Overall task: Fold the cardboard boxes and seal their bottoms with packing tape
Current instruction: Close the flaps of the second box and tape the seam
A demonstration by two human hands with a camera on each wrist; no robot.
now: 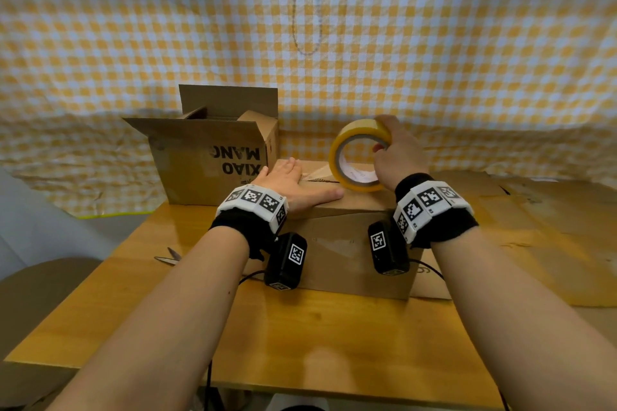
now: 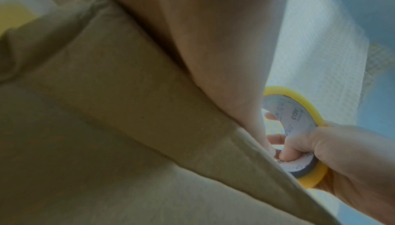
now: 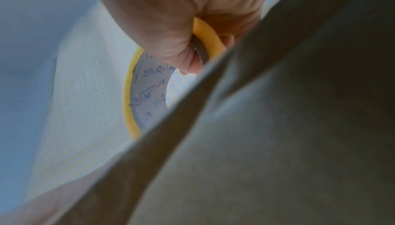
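Observation:
A brown cardboard box (image 1: 347,243) stands upside down on the wooden table, its bottom flaps folded shut on top. My left hand (image 1: 293,183) lies flat on those flaps, fingers straight, pressing them down beside the seam. My right hand (image 1: 397,157) grips a yellow roll of packing tape (image 1: 359,157), which stands on edge on the box top at the seam. The thumb hooks through the roll's core. In the left wrist view the tape roll (image 2: 307,137) and the box side (image 2: 107,127) show. In the right wrist view the tape roll (image 3: 147,97) peeks over the box edge (image 3: 256,127).
A second cardboard box (image 1: 213,153) with open flaps and black lettering stands behind on the left. Scissors (image 1: 168,257) lie on the table (image 1: 300,337) at the left. Flattened cardboard (image 1: 534,237) covers the right side. A yellow checked cloth (image 1: 334,27) hangs behind.

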